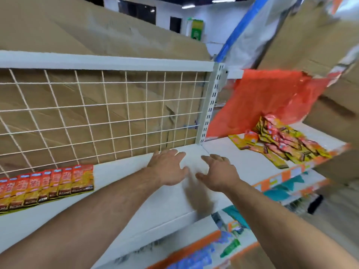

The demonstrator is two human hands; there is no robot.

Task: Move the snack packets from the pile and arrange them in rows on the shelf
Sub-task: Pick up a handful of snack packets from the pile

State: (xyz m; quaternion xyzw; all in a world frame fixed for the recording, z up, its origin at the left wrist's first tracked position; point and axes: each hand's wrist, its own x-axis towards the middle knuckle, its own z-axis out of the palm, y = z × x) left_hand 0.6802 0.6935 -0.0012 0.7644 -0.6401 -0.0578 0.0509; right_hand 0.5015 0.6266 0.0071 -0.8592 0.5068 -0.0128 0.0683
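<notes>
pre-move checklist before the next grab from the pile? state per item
1. Left hand free: ok, open, empty.
2. Right hand free: ok, open, empty.
3. Pile of snack packets reachable: ok, on shelf right of both hands.
4. Row of packets tidy: ok, side by side at left.
5. Room beside row: ok, bare white surface.
6. Red plastic bag clear of pile: cannot tell, overlaps the pile's back edge.

row of snack packets: cut off by picture's left edge at left end of shelf, print unreadable | pile near shelf's right front edge: blurred, count cannot be told | lower-shelf goods: smeared, unidentifiable | left hand, right hand: contact with shelf unclear | cardboard box: cut off at picture's right edge
</notes>
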